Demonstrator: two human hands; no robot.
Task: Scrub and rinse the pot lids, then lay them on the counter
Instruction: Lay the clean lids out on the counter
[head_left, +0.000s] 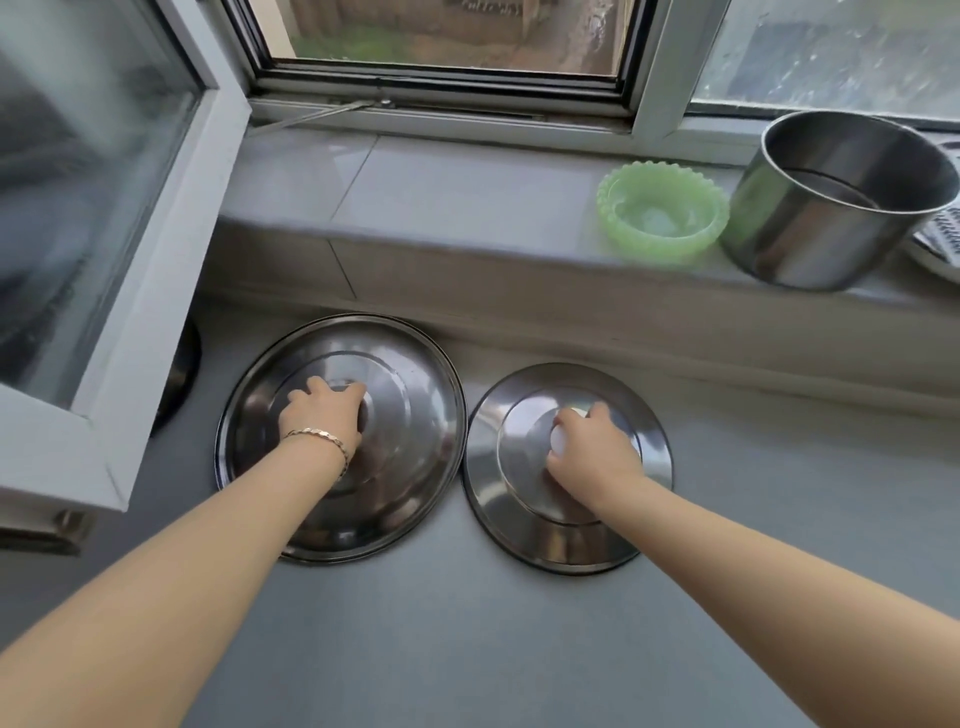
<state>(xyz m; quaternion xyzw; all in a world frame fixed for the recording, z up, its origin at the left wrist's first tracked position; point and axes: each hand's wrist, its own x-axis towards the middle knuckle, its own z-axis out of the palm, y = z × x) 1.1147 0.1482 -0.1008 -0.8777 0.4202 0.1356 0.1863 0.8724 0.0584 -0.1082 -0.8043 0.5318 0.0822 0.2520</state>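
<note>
You are gripping each lid by its centre knob, left hand (322, 415) curling over the larger lid (415, 410) and right hand (592, 452) closing round the white knob (560, 440) of the smaller lid (493, 499), probably because slick steel is offering no other sure hold. Both are lying dome-up on the counter (467, 649), the larger at nine o'clock of the smaller, rims nearly touching.

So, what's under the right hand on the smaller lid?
A white knob on the smaller lid, which the right hand grips. Only the knob's left edge shows; the rest and the lid's centre are hidden by the hand.
</note>
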